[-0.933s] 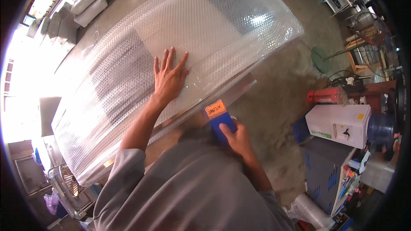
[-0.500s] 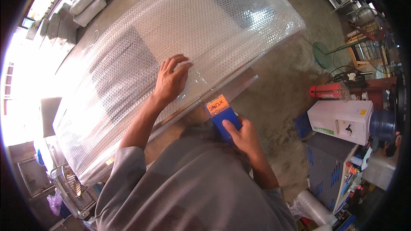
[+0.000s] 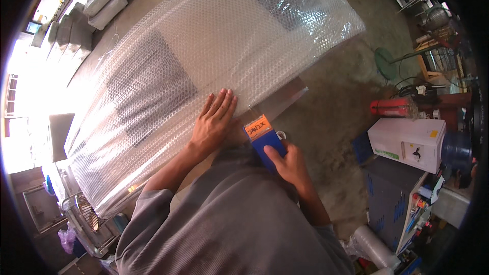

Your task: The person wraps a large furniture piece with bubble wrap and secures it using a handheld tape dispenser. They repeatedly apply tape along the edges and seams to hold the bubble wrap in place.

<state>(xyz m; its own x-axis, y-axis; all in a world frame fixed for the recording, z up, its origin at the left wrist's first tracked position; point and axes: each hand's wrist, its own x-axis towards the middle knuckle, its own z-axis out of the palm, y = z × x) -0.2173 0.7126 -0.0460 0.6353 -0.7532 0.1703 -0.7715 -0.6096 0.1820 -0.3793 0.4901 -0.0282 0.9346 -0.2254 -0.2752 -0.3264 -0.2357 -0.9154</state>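
Across the upper middle of the view lay a large flat piece (image 3: 168, 61) covered in clear bubble wrap (image 3: 214, 25), with darker patches showing through the covering. It was placed on a slant, its near edge running from the lower left up to the right, in front of the person.

The left hand (image 3: 214, 120) lay palm down at this near edge, on the wrapping. Its fingers were straight, with only small gaps between them, and it was not gripping anything.

The right hand (image 3: 289, 160) was closed on a flat blue object (image 3: 265, 152), which had an orange part (image 3: 257, 127) at its far end. The thumb rested on top; the other fingers were mostly hidden, so I cannot tell exactly how they were bent. This object was just beside the near edge, to the right of the left hand. Beyond it, a transparent sheet (image 3: 286, 97) stuck out from under the wrapped piece.

To the right, on the concrete floor (image 3: 331, 137), stood a dark cabinet (image 3: 387, 198), and a white box-shaped appliance (image 3: 400, 145) was near it, together with a red cylinder (image 3: 392, 107). Lower down lay a roll of clear material (image 3: 376, 248).
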